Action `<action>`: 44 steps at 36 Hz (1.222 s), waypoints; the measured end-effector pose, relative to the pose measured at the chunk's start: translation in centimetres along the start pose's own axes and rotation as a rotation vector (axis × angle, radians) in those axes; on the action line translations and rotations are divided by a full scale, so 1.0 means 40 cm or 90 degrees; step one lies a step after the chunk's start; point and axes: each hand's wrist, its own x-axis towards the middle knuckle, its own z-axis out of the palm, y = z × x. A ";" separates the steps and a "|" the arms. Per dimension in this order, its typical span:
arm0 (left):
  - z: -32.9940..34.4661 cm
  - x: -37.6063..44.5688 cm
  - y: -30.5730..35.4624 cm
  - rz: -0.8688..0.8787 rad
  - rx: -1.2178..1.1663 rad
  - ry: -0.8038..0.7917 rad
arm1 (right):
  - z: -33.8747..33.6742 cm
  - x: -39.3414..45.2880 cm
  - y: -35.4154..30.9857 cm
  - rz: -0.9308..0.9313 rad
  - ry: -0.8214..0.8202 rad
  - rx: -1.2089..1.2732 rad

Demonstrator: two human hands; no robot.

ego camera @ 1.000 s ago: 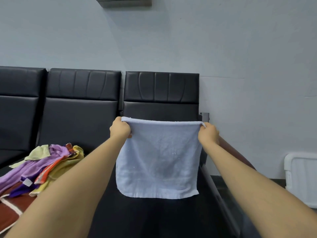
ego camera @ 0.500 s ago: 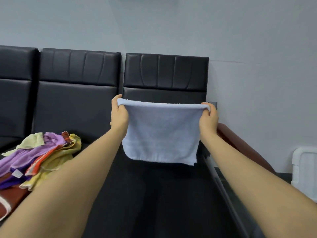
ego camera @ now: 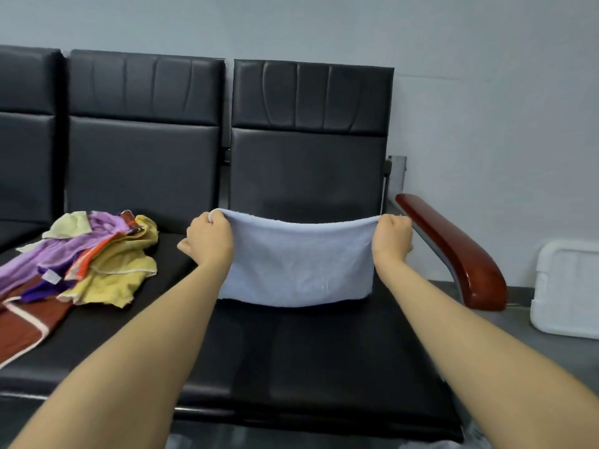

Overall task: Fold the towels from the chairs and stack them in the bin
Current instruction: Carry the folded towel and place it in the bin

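A pale blue towel [ego camera: 298, 264], folded in half, hangs between my hands over the right-hand black chair seat [ego camera: 291, 351]. Its lower edge touches or nearly touches the seat. My left hand [ego camera: 209, 239] pinches its top left corner and my right hand [ego camera: 392, 239] pinches the top right corner. A heap of unfolded towels [ego camera: 97, 257] in purple, yellow, orange and dark red lies on the middle seat to the left. The white bin [ego camera: 567, 290] stands on the floor at the far right.
A row of black padded chairs stands against a grey wall. A glossy red-brown armrest [ego camera: 460, 254] runs along the right side of the end chair, between the seat and the bin.
The towel went from hanging full length to folded in half, and both hands lowered it from chair-back height down toward the seat. My view tilted down.
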 end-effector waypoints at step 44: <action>0.187 0.077 -0.297 -0.078 0.524 -0.146 | 0.286 -0.001 0.297 -0.269 -0.292 -0.429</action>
